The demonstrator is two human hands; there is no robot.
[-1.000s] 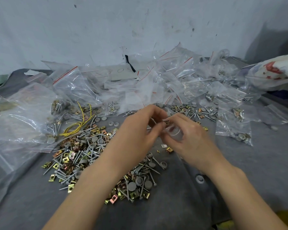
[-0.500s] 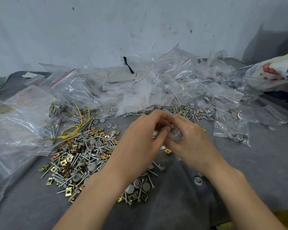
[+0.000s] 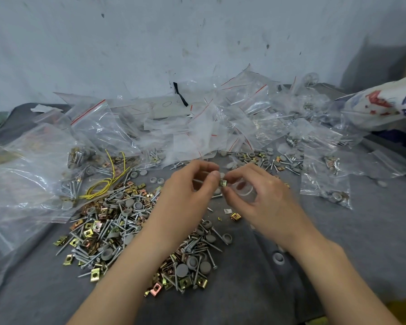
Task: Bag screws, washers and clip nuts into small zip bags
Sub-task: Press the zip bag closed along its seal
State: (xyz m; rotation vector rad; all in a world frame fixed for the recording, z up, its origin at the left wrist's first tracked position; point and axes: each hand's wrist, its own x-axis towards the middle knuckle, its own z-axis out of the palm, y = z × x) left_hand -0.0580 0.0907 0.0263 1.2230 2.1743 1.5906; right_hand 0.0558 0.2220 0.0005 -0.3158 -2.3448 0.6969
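On my remote feed from the head camera, the bench is reading left to right like a packing line. Big stock bags point(image 3: 31, 174) are slumping at the far left, with a yellow wire point(image 3: 98, 186) lying across their edge, likely a tie pulled off one of them. Just inside them the heap point(image 3: 108, 228) of screws, grey washers and brass clip nuts is lying over the grey cloth point(image 3: 361, 266), tipped out, I judge, so that single pieces are sitting within reach of either hand. Behind it a drift of empty zip bags point(image 3: 204, 130) is lying against the wall.

The left hand point(image 3: 185, 195) is hovering above the heap's far edge, thumb and forefinger pinching one clip nut point(image 3: 223, 183) and holding it towards the other hand. The right hand point(image 3: 267, 202) is touching the same nut with its fingertips while its other fingers are curling round something clear. I am taking that for the small zip bag point(image 3: 245, 189), cradled there, I judge, to take the nut. Blur is hiding whether its mouth is open. So the task's piece is sitting in the air between the two hands, not yet bagged.

Further right, filled bags point(image 3: 326, 184) are lying apart from the heap, probably so finished sets are not mixing back in. A printed sack point(image 3: 382, 106) is closing the frame.
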